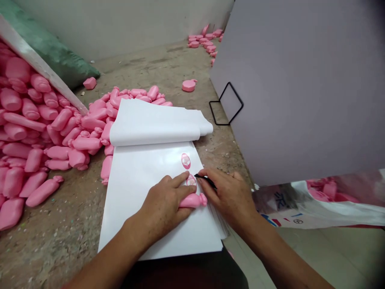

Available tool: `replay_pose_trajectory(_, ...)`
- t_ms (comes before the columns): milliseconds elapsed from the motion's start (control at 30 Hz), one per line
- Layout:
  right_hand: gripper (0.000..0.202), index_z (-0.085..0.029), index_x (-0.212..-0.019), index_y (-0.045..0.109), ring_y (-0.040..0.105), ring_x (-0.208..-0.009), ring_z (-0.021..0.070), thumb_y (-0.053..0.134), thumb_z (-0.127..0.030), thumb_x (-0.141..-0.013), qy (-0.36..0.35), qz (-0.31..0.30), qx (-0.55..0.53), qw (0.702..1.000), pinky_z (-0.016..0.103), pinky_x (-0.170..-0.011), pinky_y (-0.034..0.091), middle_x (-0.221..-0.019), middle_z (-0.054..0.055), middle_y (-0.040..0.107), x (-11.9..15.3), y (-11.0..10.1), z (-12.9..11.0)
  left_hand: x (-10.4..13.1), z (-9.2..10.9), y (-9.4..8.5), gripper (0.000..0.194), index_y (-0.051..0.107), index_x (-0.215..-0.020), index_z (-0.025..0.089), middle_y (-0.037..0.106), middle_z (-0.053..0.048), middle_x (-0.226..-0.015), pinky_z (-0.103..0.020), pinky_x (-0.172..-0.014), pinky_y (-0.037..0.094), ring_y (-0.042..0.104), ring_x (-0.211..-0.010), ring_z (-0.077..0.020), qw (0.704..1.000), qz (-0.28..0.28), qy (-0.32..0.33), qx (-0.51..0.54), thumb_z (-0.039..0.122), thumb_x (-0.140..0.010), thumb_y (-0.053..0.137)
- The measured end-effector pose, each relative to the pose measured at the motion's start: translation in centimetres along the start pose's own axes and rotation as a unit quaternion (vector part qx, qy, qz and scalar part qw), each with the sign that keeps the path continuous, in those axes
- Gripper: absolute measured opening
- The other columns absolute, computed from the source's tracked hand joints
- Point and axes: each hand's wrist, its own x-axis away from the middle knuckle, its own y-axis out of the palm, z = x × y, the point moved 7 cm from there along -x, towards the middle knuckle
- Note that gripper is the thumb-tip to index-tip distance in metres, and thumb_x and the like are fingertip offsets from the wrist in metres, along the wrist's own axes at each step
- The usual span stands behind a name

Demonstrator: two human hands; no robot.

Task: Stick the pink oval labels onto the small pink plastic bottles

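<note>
My left hand [168,196] is closed around a small pink plastic bottle [194,200], which lies on its side with its neck to the right. My left index finger reaches to an oval pink-and-white sticker [191,181] on the white sheet [135,208]. A second oval sticker [185,161] sits just above it on the same sheet. Between the fingers of my right hand [230,196] is a slim black pointed tool [207,180]; its exact kind is unclear. The tool's tip is beside the lower sticker's upper right edge.
White sheets curl back in a roll [156,132] at the stack's far end. Many pink bottles [87,143] are heaped on the left. A grey panel [300,88] with a black wire bracket [227,105] stands on the right. Below it is a printed plastic bag [315,212].
</note>
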Motion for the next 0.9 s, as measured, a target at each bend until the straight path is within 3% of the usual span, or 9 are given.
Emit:
replay_pose_trajectory(133,0.017,-0.020,-0.092,0.067,0.067,-0.071,0.0192,0.050,-0.024,-0.097,0.004,-0.018,-0.005,1.000,0.035,-0.066,0.029,-0.086,0.001,0.077,-0.5,0.3,-0.3,-0.2,0.1,0.1,0.043,0.068,-0.128,0.024,0.049,-0.009,-0.154,-0.051,-0.091,0.050,0.059,-0.102,-0.0338,1.000,-0.003,-0.002,-0.003,0.031,-0.086,0.062)
replay_pose_trajectory(300,0.014,-0.021,-0.092,0.068,0.067,-0.069,0.0187,0.054,-0.023,-0.094,0.021,0.001,-0.003,1.000,0.034,-0.067,0.031,-0.085,0.000,0.078,-0.7,-0.5,0.2,-0.1,0.0,0.2,0.040,0.069,-0.126,0.026,0.046,-0.009,-0.156,-0.051,-0.090,0.051,0.059,-0.105,-0.0339,1.000,-0.004,0.000,-0.009,0.034,-0.087,0.062)
replay_pose_trajectory(600,0.014,-0.021,-0.086,0.069,0.065,-0.063,0.0156,0.056,-0.017,-0.091,-0.016,0.009,0.010,1.000,0.033,-0.065,0.031,-0.077,-0.002,0.076,-0.9,-0.8,-0.2,0.1,0.2,0.4,0.045,0.064,-0.133,0.023,0.043,-0.009,-0.157,-0.049,-0.095,0.051,0.058,-0.108,-0.0310,0.999,-0.016,-0.001,-0.051,0.031,-0.089,0.062)
replay_pose_trajectory(900,0.010,-0.020,-0.089,0.068,0.067,-0.066,0.0177,0.059,-0.019,-0.091,-0.002,-0.006,-0.005,1.000,0.033,-0.065,0.033,-0.081,-0.002,0.077,-0.5,-0.7,0.0,-0.1,0.1,0.5,0.046,0.063,-0.134,0.023,0.042,-0.009,-0.158,-0.049,-0.096,0.051,0.057,-0.109,-0.0311,0.998,-0.030,-0.007,-0.047,0.034,-0.090,0.061)
